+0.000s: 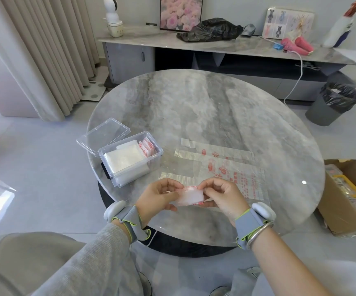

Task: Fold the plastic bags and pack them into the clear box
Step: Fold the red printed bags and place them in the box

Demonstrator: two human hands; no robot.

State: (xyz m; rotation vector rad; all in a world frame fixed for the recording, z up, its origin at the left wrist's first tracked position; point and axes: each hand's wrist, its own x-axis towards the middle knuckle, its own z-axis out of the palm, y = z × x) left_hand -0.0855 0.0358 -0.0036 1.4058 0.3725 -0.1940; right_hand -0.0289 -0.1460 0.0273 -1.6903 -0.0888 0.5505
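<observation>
Both hands, left hand (159, 198) and right hand (223, 196), pinch a small folded bag (191, 197) at lower center; clear box (130, 160) sits left of center, flat bags (222, 165) lie just right of it.

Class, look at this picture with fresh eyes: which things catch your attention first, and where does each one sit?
The left hand and right hand pinch a small folded bag over the near edge of the round marble table. To their left stands the open clear box, already holding folded bags. The flat printed bags lie just beyond the right hand.
</observation>
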